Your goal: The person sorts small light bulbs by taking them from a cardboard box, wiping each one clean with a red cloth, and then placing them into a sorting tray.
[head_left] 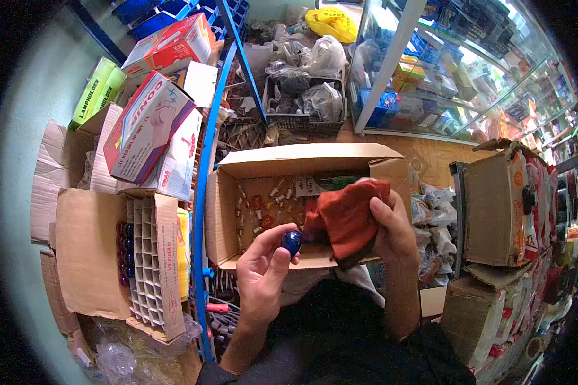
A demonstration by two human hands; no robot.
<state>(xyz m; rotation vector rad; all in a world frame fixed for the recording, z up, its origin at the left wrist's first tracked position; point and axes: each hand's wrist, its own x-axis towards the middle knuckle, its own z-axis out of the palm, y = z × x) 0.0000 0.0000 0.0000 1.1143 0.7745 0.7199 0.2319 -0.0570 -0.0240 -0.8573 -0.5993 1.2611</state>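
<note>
My left hand (266,269) pinches a small dark blue light bulb (291,241) between thumb and fingers, its rounded glass facing up. In my right hand (395,231) is a reddish-brown cloth (353,215), bunched at the top and hanging down to the left, close to the bulb but apart from it. Both hands are over the near side of an open cardboard box (302,154). Inside it lie several small bulbs, clear ones and a red bulb (267,222) among them. Part of the box's inside is hidden behind the cloth.
At left, a cardboard carton with dividers (149,256) holds several dark blue and red bulbs. Printed boxes (149,128) are stacked behind it, beside a blue metal frame (207,173). A glass display case (456,77) stands back right; more cartons (494,212) are at right.
</note>
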